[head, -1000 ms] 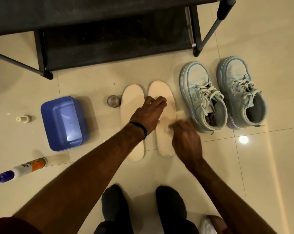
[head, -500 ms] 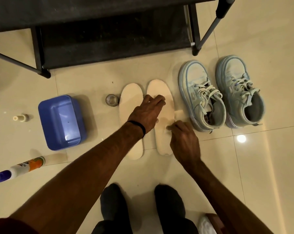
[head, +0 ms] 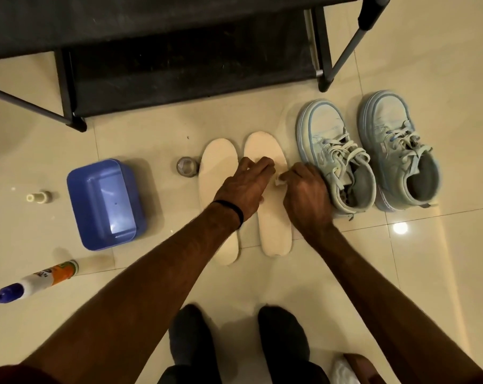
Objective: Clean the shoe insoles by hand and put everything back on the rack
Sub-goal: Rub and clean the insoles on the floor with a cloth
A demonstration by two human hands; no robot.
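Two cream insoles lie side by side on the tiled floor, the left insole (head: 217,162) and the right insole (head: 273,231). My left hand (head: 244,188) presses flat on the right insole and holds it down. Beside it, my right hand (head: 306,198) pinches a small white wad (head: 278,182) against that insole's upper part. A pair of pale blue sneakers stands to the right, one sneaker (head: 335,153) touching my right hand and the other sneaker (head: 398,151) further out. The black shoe rack (head: 179,67) stands behind.
A blue plastic tub (head: 106,203) sits at the left. A small glass jar (head: 187,167) stands beside the left insole. A small white cap (head: 38,197) and a squeeze bottle (head: 38,281) lie at far left. My dark-socked feet (head: 234,339) are below.
My right hand has moved up along the right insole, from its middle toward the toe end, next to my left fingers. My left hand stays pressed in place.
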